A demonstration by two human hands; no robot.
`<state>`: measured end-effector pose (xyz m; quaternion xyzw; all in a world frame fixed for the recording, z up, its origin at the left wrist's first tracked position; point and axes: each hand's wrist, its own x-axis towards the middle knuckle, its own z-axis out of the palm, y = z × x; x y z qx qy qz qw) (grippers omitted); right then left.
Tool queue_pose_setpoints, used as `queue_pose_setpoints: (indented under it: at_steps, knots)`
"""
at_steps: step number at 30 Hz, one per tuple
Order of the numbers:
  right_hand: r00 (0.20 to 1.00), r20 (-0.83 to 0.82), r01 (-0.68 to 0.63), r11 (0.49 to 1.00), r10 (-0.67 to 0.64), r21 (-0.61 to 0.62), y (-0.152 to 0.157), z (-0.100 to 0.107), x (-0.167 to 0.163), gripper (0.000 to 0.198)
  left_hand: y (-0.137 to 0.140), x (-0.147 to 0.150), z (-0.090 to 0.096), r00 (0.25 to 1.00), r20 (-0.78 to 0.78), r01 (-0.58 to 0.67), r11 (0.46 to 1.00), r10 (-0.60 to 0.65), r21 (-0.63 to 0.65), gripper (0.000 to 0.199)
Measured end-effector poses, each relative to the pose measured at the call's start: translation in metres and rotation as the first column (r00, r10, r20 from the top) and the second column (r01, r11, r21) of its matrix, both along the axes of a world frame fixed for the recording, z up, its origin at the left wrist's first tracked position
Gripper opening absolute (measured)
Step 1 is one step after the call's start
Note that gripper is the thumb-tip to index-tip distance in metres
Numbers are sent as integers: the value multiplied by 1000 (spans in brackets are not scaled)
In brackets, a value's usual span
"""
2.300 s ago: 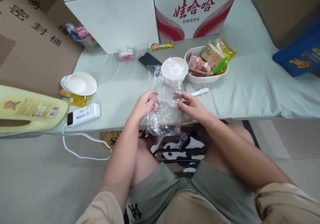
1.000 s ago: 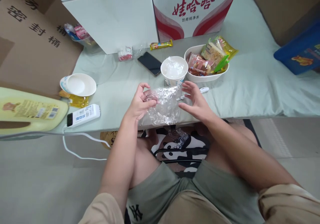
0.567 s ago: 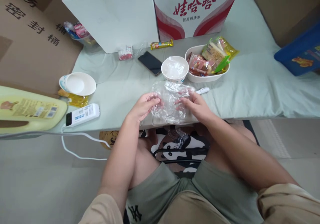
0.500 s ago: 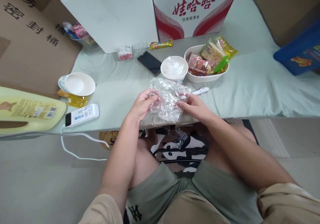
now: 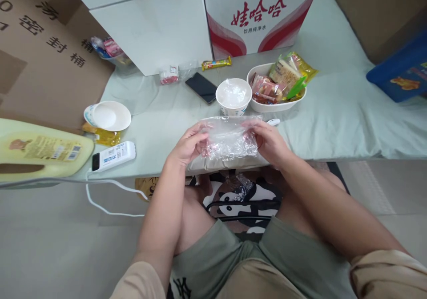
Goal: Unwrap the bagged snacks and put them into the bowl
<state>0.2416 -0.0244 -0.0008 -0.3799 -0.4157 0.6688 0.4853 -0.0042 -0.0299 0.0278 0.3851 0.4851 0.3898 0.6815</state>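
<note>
A crinkled clear plastic bag (image 5: pixel 231 141) is stretched flat between my two hands above the front edge of the cloth-covered surface. My left hand (image 5: pixel 191 145) pinches its left side between thumb and fingers. On the opposite side, my right hand (image 5: pixel 269 141) grips the bag, some of its fingers behind the film. Just beyond stands a white paper cup (image 5: pixel 234 109) with clear plastic inside. The end of a small white object (image 5: pixel 274 121) shows beside my right hand; the rest is hidden.
A white tub (image 5: pixel 276 107) of packaged snacks stands behind the cup, near a phone (image 5: pixel 201 87) and a yellow wrapped bar (image 5: pixel 216 63). To the left are a tipped paper cup (image 5: pixel 120 116), a white corded device (image 5: pixel 115 156) and a yellow jug (image 5: pixel 43 145). Boxes (image 5: pixel 160 32) line the back.
The bunched plastic bag has been spread into a flatter, wider sheet. My right hand has moved slightly right, away from my left. The view has shifted a little.
</note>
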Motion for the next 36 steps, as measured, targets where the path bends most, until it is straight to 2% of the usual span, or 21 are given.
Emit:
queue_pose_setpoints:
  at_steps: [3, 6, 10, 11, 14, 16, 19, 21, 23, 25, 27, 29, 31, 33, 36]
  knots:
    - [998, -37, -61, 998, 60, -17, 0, 2, 2, 41, 5, 1, -1, 1000, 7, -21, 1000, 21, 16, 25]
    - [996, 46, -71, 997, 71, -5, 0, 0, 3, 54, 8, 0, -3, 999, -9, 42, 998, -41, 55, 38]
    - [967, 248, 25, 988, -63, 154, 1, -8, 3, 39, 7, 1, -9, 979, -199, 94, 975, -53, 202, 27]
    - [960, 265, 39, 983, -86, 177, 1, -10, 2, 43, 6, 2, -11, 973, -225, 111, 967, -58, 231, 34]
    - [961, 262, 49, 987, -89, 154, 2, -14, 1, 76, 4, 5, -12, 977, -195, 132, 956, -82, 261, 55]
    - [962, 271, -4, 994, -25, 107, 1, -14, 0, 71, 4, 6, -12, 986, -148, 111, 958, -74, 264, 63]
    - [941, 332, -98, 993, 71, 65, -2, -8, -2, 38, 7, 3, -12, 992, -125, 30, 961, 5, 275, 65]
    - [931, 362, -85, 993, 49, 83, -3, -4, -3, 35, 12, -1, -13, 984, -160, -30, 956, 80, 291, 59]
    - [934, 355, -9, 992, -37, 127, -4, -2, -2, 33, 17, -5, -15, 960, -212, -102, 936, 181, 338, 52]
    - [924, 359, 72, 982, -132, 175, -3, -1, -1, 28, 19, -8, -16, 911, -252, -195, 880, 327, 434, 44]
    - [881, 414, 129, 959, -228, 253, -3, -2, 0, 24, 17, -6, -18, 837, -285, -254, 792, 468, 555, 35]
    - [811, 492, 144, 923, -316, 357, -4, -3, 0, 19, 12, 1, -21, 781, -331, -213, 724, 530, 656, 29]
    - [760, 530, 124, 885, -376, 449, -7, -3, -1, 17, 6, 12, -24, 774, -391, -92, 699, 499, 709, 28]
    - [781, 512, 67, 864, -357, 500, -11, -3, -4, 17, 3, 26, -29, 798, -445, 46, 695, 406, 717, 39]
    - [894, 413, -56, 870, -175, 490, -15, -3, -8, 23, 4, 44, -35, 856, -444, 157, 683, 267, 713, 79]
